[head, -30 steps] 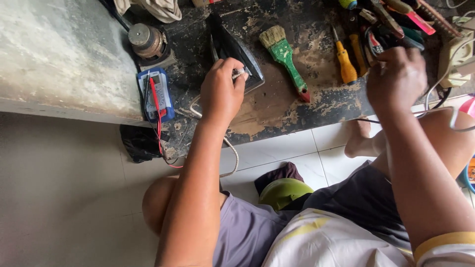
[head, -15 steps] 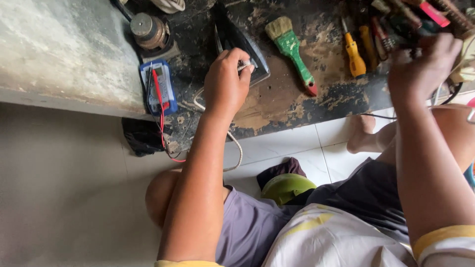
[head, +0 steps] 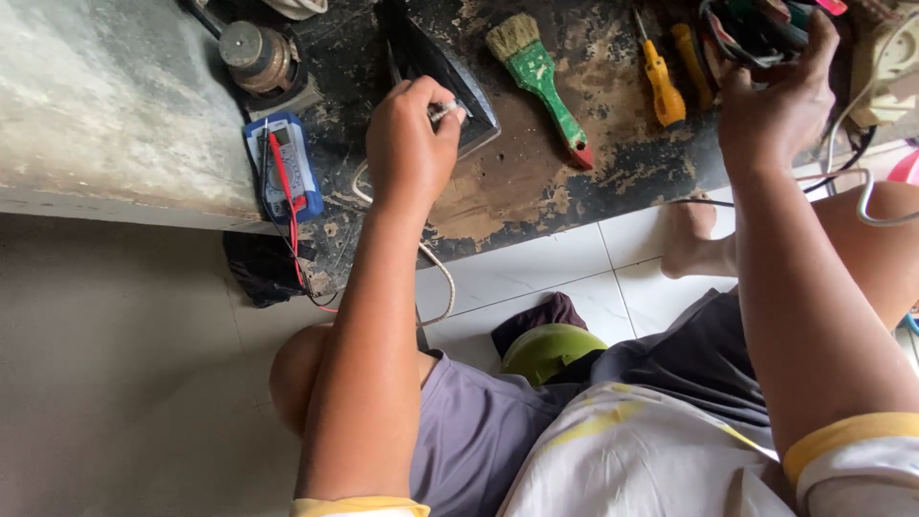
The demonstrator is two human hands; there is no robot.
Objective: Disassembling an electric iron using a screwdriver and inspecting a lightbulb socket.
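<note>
Left hand: my left hand [head: 412,153] is closed at the fingertips on a small whitish end of cord [head: 446,109], pinched between thumb and forefinger, at the heel of the black iron [head: 436,67].
Iron: it lies flat on the dark, stained worktop [head: 536,182], just at 12 o'clock from my left hand; its long axis runs from about 11 o'clock to 5 o'clock, and the heel is the end near my fingers.
Cord: from my pinch the pale cord [head: 442,278] goes under my wrist and hangs down at 6 o'clock, over the edge of the worktop, in a loop.
Right hand: my right hand [head: 775,105] is up at 2 o'clock, fingers curled around a bundle of tools with red and green handles [head: 766,29]; it is grasping, but which tool exactly I cannot tell.
Nearer hand: the left hand touches the iron's end; the right is well apart from it, at 3 o'clock of the iron.
Between the hands: a green-handled brush [head: 541,81] and a yellow screwdriver [head: 659,81], both pointing roughly 12 to 6 o'clock.
At 9 o'clock of left hand: a blue multimeter [head: 282,172] with a red probe lying on it, and beyond it a round metal part [head: 254,53].
Change from earlier picture: my right hand has moved up and away, toward 1 o'clock, into the tool pile; my left hand stays on the same cord end at the iron.
</note>
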